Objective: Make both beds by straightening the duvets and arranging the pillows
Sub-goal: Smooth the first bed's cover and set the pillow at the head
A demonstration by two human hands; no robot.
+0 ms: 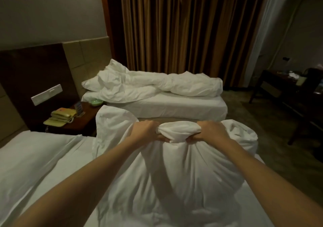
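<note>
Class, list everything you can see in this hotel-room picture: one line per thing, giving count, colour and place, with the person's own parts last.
Near bed: one, white sheet, foreground.
Near duvet: one, white, bunched on the near bed, lifted by both hands.
Pillow: one, white, left end of the near bed.
Far bed: one, white, before the curtain.
Far duvet: one, white, crumpled on the far bed.
Curtain: one, brown striped, back wall.
Nightstand: one, dark wood, between the beds.
Telephone: one, yellowish, on the nightstand.
Dish: one, pale green, on the nightstand.
Switch panel: one, white, on the headboard wall.
Desk: one, dark, right side.
Left hand: grips the near duvet.
Right hand: grips the near duvet.
</note>
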